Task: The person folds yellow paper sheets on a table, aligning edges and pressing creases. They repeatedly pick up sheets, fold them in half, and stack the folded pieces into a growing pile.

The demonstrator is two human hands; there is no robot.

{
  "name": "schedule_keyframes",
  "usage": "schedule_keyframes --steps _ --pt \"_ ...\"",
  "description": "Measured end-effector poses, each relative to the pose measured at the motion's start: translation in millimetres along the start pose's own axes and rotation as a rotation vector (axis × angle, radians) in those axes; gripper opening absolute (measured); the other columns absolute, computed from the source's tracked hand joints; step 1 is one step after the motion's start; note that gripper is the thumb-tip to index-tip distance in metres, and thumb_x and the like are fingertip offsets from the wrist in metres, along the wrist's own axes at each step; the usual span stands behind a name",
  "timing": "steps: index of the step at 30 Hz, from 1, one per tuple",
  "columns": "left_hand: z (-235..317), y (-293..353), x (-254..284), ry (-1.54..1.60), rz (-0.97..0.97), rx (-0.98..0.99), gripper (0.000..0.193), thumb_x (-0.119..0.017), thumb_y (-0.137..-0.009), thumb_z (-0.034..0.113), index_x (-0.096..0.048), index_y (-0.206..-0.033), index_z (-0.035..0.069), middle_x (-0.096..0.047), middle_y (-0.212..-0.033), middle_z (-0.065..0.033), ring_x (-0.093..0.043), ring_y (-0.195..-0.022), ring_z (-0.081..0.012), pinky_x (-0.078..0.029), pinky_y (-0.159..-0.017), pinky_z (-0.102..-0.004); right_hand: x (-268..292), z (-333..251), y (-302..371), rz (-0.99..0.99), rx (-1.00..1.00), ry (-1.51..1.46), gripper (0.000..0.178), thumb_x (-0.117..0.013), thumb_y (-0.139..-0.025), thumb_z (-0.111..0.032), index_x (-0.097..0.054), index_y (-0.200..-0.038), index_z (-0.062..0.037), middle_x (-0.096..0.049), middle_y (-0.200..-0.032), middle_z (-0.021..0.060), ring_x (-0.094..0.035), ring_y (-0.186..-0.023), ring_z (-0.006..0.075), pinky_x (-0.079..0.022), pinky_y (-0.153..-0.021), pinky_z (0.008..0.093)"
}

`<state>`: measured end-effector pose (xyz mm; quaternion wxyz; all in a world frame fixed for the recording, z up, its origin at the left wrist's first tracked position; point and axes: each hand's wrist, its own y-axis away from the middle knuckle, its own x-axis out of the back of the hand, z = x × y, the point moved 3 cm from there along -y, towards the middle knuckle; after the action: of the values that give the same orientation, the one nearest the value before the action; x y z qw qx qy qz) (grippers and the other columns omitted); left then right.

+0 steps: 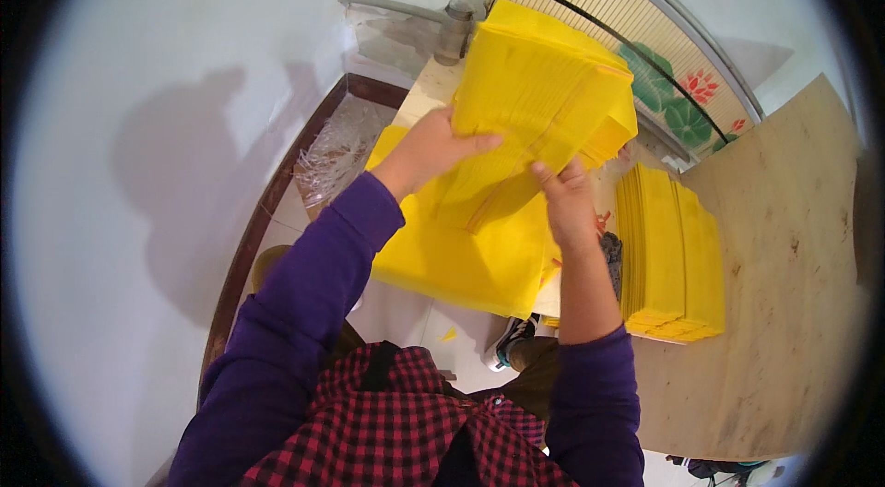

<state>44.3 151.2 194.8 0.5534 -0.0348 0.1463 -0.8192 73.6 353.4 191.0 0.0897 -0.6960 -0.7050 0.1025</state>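
Observation:
A thick stack of yellow cloth-like sheets stands tilted in front of me, its layered edges fanned. My left hand is closed on its left side, thumb laid across the front face. At the lower right edge, my right hand pinches the same stack, with the thumb on top and other fingers mostly hidden behind. Beneath it, a broad yellow sheet spreads over the near part of a small table and hangs at its front edge. Whether that sheet is joined to the stack I cannot tell.
Another yellow stack stands to the right, beside a wooden board. Clear plastic wrapping lies at the left by the wall. A glass jar stands behind, near a slatted bamboo panel. A shoe shows below.

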Motion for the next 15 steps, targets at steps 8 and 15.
schedule_keyframes --steps 8,15 --pt "-34.1 10.9 -2.7 -0.048 -0.025 0.042 0.037 -0.068 -0.089 0.020 -0.062 -0.119 0.000 -0.067 -0.111 -0.0059 -0.061 -0.099 -0.0137 -0.048 -0.088 -0.0293 6.1 34.4 14.1 -0.088 -0.176 0.015 0.022 -0.064 -0.091 -0.006 -0.064 -0.112 -0.0008 -0.068 -0.108 0.0038 -0.062 -0.096 0.0135 -0.047 -0.088 0.0283" --pt "6.2 7.3 -28.6 0.388 -0.008 0.013 0.037 -0.059 -0.095 0.019 -0.056 -0.127 0.000 -0.064 -0.119 -0.0077 -0.061 -0.107 -0.0165 -0.047 -0.093 -0.0312 10.9 -29.5 11.7 -0.173 -0.228 -0.047 0.028 -0.064 -0.090 -0.007 -0.061 -0.117 0.0012 -0.068 -0.109 0.0061 -0.064 -0.094 0.0136 -0.050 -0.084 0.0283"
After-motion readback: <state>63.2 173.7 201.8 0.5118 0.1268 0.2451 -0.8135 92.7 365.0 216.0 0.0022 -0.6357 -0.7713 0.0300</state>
